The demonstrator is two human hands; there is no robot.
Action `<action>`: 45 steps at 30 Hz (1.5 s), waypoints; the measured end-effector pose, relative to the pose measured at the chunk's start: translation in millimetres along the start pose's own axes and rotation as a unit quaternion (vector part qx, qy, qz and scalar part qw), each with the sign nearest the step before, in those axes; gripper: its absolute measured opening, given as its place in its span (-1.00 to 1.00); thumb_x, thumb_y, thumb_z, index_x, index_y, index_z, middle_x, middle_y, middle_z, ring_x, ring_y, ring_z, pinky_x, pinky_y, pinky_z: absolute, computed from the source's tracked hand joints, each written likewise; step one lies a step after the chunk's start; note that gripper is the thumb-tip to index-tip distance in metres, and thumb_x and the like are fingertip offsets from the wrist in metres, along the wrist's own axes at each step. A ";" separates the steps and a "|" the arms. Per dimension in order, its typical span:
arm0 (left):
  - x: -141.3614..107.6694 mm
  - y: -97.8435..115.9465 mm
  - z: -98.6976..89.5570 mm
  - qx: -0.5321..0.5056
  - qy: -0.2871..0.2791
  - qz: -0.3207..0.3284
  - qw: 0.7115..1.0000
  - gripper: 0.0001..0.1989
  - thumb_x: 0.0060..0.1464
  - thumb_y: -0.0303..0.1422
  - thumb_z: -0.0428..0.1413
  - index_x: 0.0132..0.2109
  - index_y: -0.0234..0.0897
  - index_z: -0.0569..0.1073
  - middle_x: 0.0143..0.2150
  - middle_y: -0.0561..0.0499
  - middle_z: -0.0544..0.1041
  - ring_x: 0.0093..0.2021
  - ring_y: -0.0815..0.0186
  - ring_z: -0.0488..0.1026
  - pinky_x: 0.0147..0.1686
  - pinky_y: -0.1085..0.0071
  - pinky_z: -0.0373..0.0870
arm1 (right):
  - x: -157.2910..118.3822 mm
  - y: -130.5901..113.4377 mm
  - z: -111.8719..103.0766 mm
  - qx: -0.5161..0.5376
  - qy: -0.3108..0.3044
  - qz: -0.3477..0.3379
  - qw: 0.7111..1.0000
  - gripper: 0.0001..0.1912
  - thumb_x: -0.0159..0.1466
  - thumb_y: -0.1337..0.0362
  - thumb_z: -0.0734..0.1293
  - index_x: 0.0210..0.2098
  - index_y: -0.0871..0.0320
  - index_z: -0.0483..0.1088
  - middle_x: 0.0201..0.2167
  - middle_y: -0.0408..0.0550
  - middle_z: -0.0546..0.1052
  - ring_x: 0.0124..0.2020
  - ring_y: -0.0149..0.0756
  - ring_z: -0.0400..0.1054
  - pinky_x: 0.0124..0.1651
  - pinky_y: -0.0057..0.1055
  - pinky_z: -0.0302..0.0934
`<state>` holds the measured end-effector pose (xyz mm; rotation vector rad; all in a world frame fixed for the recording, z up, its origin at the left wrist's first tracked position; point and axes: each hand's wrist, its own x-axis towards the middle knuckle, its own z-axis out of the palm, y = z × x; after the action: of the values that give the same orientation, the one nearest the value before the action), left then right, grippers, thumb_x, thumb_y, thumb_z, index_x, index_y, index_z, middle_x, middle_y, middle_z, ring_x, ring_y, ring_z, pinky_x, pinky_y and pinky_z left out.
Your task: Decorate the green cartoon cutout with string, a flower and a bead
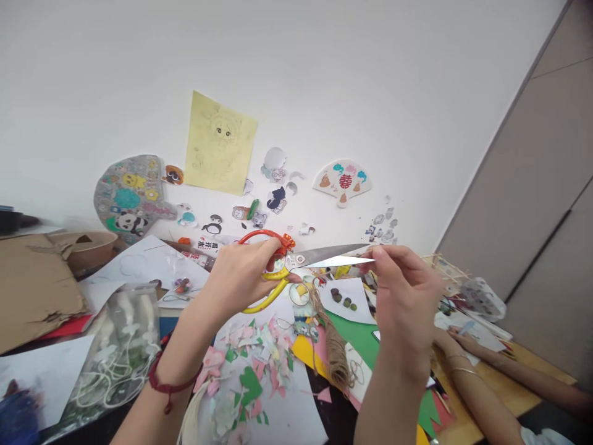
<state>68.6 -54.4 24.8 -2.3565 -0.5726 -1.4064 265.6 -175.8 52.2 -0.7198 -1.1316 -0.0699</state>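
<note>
A pair of scissors (301, 259) with one red and one yellow handle is held up in front of the wall, its blades slightly apart and pointing right. The fingers of my left hand (248, 272) are wrapped round the handles. My right hand (403, 290) is raised at the blade tips, its thumb and fingers pinched together; what they hold, if anything, is too small to make out. Below the hands, pink, green and white paper scraps (250, 364) lie on white paper. A bundle of brown twine (336, 352) is between the two arms.
Stickers, a yellow drawing (220, 145) and a paper fan (343, 182) are on the wall. Cardboard (37, 287) and a plastic bag of white cords (123, 352) lie at the left. Another person's arms (486, 377) rest on the table (519, 414) at the right.
</note>
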 end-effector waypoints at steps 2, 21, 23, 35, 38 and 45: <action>-1.1 -1.0 1.2 -0.001 -0.001 0.000 1.000 -0.71 0.19 -0.10 0.08 -0.24 -0.26 0.33 -0.48 0.11 0.50 -0.55 0.37 0.37 -0.52 0.46 -0.04 | 0.0 -0.1 -0.6 0.010 -0.006 0.013 1.000 -0.94 0.20 0.31 0.45 -0.39 0.17 0.57 -0.49 -0.13 0.53 -0.47 -0.42 0.40 -0.42 -0.46 0.31; 0.1 2.6 4.5 -0.120 -0.058 -0.024 0.991 -0.77 0.21 -0.18 0.05 -0.27 -0.26 0.30 -0.55 0.18 0.26 -0.57 0.44 0.12 -0.50 0.49 0.03 | 0.0 -1.8 -2.2 0.049 -0.003 0.037 0.998 -0.93 0.17 0.29 0.47 -0.35 0.15 0.55 -0.41 -0.11 0.56 -0.39 -0.37 0.47 -0.42 -0.45 0.34; 0.3 2.9 4.8 -0.123 -0.057 -0.023 0.991 -0.77 0.21 -0.18 0.06 -0.26 -0.25 0.31 -0.56 0.19 0.26 -0.58 0.44 0.12 -0.50 0.49 0.03 | 0.1 -2.5 -2.2 0.047 -0.007 0.035 0.998 -0.94 0.18 0.29 0.46 -0.35 0.15 0.54 -0.41 -0.11 0.56 -0.41 -0.39 0.46 -0.40 -0.45 0.34; 0.9 4.6 8.3 -0.132 -0.051 -0.018 0.990 -0.74 0.22 -0.15 0.07 -0.27 -0.28 0.34 -0.56 0.17 0.26 -0.58 0.42 0.16 -0.51 0.49 0.01 | -0.3 -2.2 -1.6 0.083 0.009 0.062 0.995 -0.93 0.16 0.31 0.48 -0.34 0.15 0.56 -0.44 -0.14 0.56 -0.39 -0.43 0.46 -0.38 -0.51 0.33; 0.7 5.4 9.7 -0.135 -0.037 -0.010 0.990 -0.73 0.23 -0.14 0.07 -0.28 -0.27 0.33 -0.56 0.18 0.24 -0.58 0.43 0.14 -0.51 0.50 0.02 | -0.5 -3.0 -0.8 0.075 0.011 0.070 0.995 -0.92 0.16 0.28 0.48 -0.33 0.13 0.55 -0.46 -0.15 0.54 -0.40 -0.40 0.47 -0.40 -0.48 0.32; 1.6 7.7 8.0 -0.139 -0.035 -0.007 0.990 -0.70 0.24 -0.12 0.05 -0.30 -0.26 0.31 -0.56 0.17 0.24 -0.57 0.43 0.14 -0.52 0.50 0.05 | -0.5 -2.1 -0.6 0.087 0.012 0.085 0.992 -0.92 0.16 0.27 0.48 -0.33 0.12 0.56 -0.40 -0.14 0.56 -0.40 -0.43 0.46 -0.39 -0.49 0.33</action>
<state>79.2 -56.9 22.0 -2.6309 -0.4367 -1.5006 265.1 -178.0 52.6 -0.6546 -1.0356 0.1632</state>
